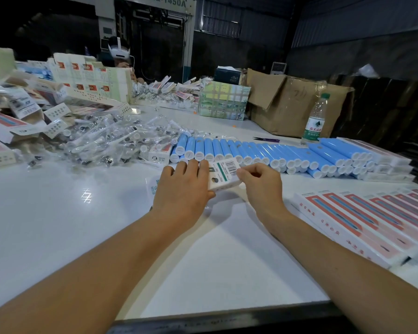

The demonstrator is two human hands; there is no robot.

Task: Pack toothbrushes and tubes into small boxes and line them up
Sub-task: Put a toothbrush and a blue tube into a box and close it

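A small white box (223,173) with a barcode label is held just above the white table (58,213), near its middle. My left hand (184,189) grips the box's left side, thumb underneath. My right hand (261,180) pinches its right end. Behind the box runs a long row of blue tubes (275,153) with white caps. To the left lies a heap of toothbrushes (106,143) in clear wrappers. Packed red-and-white boxes (372,220) lie lined up side by side at the right.
Flat and folded cartons (17,112) pile up at the far left. A water bottle (315,119), a brown cardboard box (292,104) and purple scissors (267,140) sit at the back right. Another person (120,56) sits across the table. Its front edge (227,317) is close below.
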